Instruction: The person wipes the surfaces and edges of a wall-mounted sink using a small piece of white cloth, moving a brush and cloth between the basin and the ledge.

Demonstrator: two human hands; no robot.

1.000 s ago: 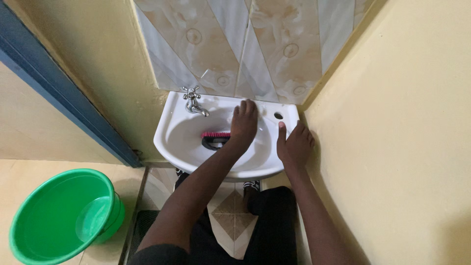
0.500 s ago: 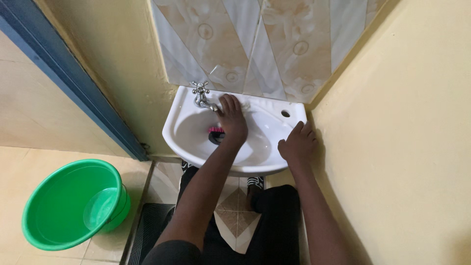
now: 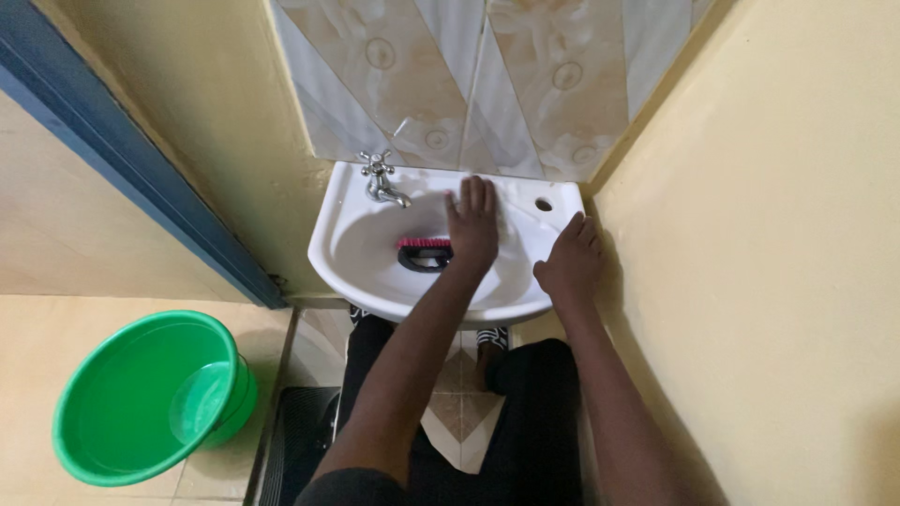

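Pressing flat with fingers spread, the left hand has slid back right from the tap along the sink back wall, beside the pink brush in the basin, so wiping looks ongoing, while the right hand rests open on the rim, green bucket below.

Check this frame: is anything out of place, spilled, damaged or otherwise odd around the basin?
One oddity: a pink-bristled scrub brush lies inside the white basin, just left of the left hand pressed flat on the bowl. The right hand rests on the rim. The tap and green bucket look intact; no spill shows.
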